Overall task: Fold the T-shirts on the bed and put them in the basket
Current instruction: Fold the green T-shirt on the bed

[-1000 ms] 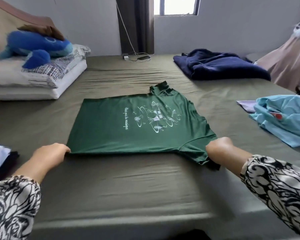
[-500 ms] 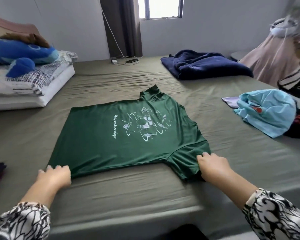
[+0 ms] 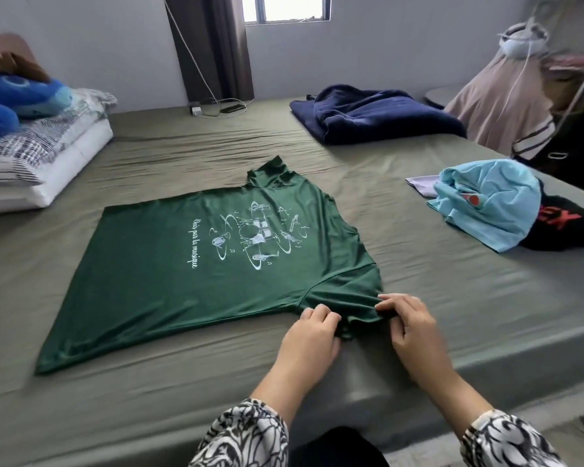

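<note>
T-shirts — one green (image 3: 196, 274), flat, two hands (image 3: 309, 335) pinching its sleeve (image 3: 348, 294)

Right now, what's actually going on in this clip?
A person is laying out a green T-shirt flat on the bed, print side up. Both hands are at its near sleeve: the left hand and right hand each pinch the sleeve fabric, apparently straightening it. No fold has been made yet. A crumpled light blue T-shirt lies on a black garment to the right, unfolded. No basket is in view.
</note>
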